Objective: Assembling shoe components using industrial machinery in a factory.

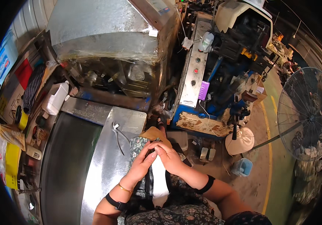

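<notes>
My left hand [141,164] and my right hand [169,157] meet at the fingertips just above my lap, over a floral-patterned cloth [137,144]. The fingers of both hands are curled in and touch each other. Whether something small sits between them is hidden. A thin bangle and a black band are on my left forearm, and a black band is on my right. A pair of metal snips [118,135] lies on the steel table top [104,165] a short way left of my left hand.
A dark conveyor belt [67,168] runs along the left of the steel top. A white jug [56,99] stands behind it. A blue machine with a grey button panel [193,73] is ahead. On the floor at right are a white canister [240,140], a small blue tub [242,167] and a pedestal fan [307,112].
</notes>
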`<state>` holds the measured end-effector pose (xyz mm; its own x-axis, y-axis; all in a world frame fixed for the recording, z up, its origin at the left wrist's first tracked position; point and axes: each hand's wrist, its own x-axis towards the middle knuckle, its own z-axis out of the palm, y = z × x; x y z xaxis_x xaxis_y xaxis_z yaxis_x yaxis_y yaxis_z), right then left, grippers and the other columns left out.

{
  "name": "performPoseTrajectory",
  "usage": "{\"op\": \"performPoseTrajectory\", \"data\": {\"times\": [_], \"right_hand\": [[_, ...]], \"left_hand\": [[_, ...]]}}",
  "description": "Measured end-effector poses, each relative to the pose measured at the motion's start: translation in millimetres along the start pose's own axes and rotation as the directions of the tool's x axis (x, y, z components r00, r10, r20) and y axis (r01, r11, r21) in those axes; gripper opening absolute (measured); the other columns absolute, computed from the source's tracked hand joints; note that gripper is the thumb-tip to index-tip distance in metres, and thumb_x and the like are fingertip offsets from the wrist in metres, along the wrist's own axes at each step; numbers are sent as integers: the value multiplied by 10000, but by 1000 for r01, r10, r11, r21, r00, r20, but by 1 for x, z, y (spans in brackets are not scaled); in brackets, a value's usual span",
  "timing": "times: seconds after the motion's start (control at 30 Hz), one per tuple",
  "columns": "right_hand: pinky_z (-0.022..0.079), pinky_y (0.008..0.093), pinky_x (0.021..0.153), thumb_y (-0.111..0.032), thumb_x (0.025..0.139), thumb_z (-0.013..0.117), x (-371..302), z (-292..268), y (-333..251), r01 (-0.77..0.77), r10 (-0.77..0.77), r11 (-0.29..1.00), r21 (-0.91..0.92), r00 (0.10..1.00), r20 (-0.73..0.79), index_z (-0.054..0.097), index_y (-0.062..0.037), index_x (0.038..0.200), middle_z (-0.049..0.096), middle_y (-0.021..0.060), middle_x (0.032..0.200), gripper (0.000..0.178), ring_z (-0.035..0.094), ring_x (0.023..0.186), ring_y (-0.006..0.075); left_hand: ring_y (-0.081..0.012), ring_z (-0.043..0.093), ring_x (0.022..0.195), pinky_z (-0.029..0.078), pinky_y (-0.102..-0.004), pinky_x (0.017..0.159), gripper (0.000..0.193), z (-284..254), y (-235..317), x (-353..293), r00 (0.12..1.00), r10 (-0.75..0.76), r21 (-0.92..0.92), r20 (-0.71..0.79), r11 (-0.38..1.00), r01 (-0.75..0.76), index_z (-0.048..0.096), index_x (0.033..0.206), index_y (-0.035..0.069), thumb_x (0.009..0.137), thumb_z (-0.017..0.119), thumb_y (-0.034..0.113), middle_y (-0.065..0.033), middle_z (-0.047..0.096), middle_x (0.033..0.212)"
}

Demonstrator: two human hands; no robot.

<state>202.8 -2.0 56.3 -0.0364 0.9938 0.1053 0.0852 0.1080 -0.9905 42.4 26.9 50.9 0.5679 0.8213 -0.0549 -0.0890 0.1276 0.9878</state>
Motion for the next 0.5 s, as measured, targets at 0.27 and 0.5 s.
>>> {"op": "performPoseTrajectory", "data": {"times": [0.27,0.5], "right_hand": [[310,334,1139,-92,1026,441,-15,-4,-13,59,-57,998,-17,993,104,502,-46,1381,478,120,1444,363,418,1372,232],[266,350,1170,-62,994,480,-22,-11,-13,95,-115,988,119,979,169,453,-25,1414,446,124,1463,422,374,1405,247]], "left_hand": [[-248,345,1418,231,-350,1173,445,-6,-4,-7,996,46,57,-73,997,-42,467,1414,21,1010,559,186,-160,414,1502],[-246,333,1427,239,-357,1170,468,-3,-1,-14,996,43,64,-73,997,-38,478,1406,27,991,596,209,-185,404,1504]]}}
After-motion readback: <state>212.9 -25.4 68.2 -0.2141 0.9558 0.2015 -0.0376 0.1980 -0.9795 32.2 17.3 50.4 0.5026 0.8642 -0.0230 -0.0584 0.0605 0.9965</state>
